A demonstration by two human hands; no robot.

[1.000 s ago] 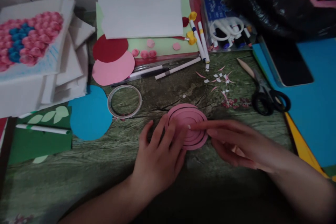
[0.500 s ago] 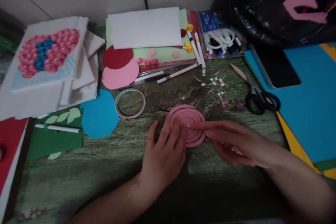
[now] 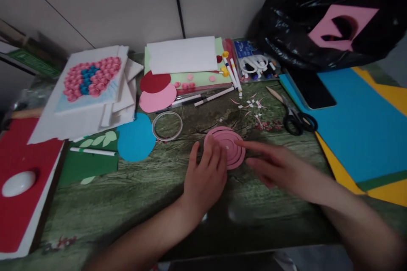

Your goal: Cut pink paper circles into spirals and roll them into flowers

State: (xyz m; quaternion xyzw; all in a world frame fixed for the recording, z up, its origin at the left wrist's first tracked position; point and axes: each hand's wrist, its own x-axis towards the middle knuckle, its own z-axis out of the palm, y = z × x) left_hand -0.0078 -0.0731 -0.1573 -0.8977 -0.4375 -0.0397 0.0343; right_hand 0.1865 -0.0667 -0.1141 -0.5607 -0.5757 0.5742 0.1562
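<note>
A pink paper disc cut into a spiral (image 3: 233,152) lies flat on the wood-patterned table, dark gaps showing between its rings. My left hand (image 3: 206,169) rests on the disc's left side, its fingers stretched out and holding nothing. From the right, my right hand (image 3: 276,163) reaches over the disc's edge with the index finger extended and the thumb apart from it. Its other fingers are partly hidden underneath. A small white spot shows near the spiral's centre. Black-handled scissors (image 3: 299,119) lie beyond my right hand, and a roll of tape (image 3: 153,127) lies to the upper left.
Blue (image 3: 135,137), pink and red paper circles lie at left, near a canvas with paper roses (image 3: 92,78). Paper scraps (image 3: 252,103), pens and markers lie behind. A phone (image 3: 313,89) rests on blue sheets (image 3: 356,131) at right, below a black bag (image 3: 282,29).
The camera view has shifted, showing more of the bag and the left side. My right index finger has drawn back from the spiral's centre toward its right edge. My left hand stays on the disc.
</note>
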